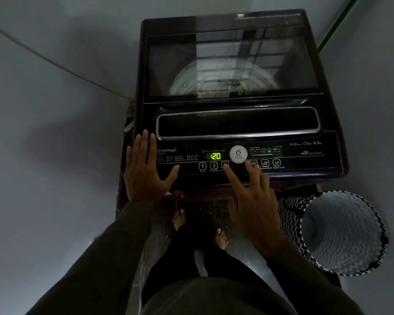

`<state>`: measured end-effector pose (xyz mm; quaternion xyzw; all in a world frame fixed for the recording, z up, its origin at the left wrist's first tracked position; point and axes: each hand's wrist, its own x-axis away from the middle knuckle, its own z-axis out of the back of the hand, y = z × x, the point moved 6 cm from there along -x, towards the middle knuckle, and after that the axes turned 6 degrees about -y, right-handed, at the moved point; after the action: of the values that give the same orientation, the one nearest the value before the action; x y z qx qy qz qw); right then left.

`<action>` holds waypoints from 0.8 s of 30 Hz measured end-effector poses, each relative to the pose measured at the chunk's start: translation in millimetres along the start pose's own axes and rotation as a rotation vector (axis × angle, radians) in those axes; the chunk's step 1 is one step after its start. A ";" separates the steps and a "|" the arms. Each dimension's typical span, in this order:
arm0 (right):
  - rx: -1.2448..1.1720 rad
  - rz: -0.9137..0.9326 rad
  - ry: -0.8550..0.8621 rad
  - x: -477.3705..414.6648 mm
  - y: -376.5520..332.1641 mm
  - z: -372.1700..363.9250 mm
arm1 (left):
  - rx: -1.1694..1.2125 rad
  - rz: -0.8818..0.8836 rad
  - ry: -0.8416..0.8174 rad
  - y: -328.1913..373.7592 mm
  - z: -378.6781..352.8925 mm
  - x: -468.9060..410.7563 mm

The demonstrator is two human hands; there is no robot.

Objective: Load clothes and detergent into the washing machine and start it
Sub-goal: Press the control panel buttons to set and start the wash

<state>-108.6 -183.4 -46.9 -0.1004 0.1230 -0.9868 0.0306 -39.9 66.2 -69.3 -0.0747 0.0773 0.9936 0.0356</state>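
Note:
A dark top-loading washing machine (pixel 234 26) stands in front of me with its glass lid (pixel 232 64) closed; the drum shows dimly through it. The control panel (pixel 305 155) is lit and its green display (pixel 214 156) reads :20. My left hand (pixel 143 169) lies flat and open on the panel's left end. My right hand (pixel 250 196) has its index fingertip on the third button, right of the Power and Program buttons (pixel 208 166); the other fingers are spread. No clothes or detergent are visible.
A zigzag-patterned laundry basket (pixel 341 233) stands on the floor to the right of the machine, showing only its pale lining. My bare feet (pixel 200 228) are on the dark floor before the machine. Grey walls close in on both sides.

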 end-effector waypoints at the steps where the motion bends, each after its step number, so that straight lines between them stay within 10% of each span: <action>1: -0.005 0.000 0.003 0.2 1.6 1.4 | -0.002 0.000 -0.001 -0.1 -0.3 -0.2; 24: 0.054 -0.066 -0.018 0.4 -3.6 -1.1 | 0.011 -0.001 0.015 -0.7 -0.9 -0.2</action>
<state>-109.3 -179.7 -47.0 -0.1122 0.0927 -0.9894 0.0016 -39.5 66.8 -70.2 -0.0822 0.0827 0.9925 0.0361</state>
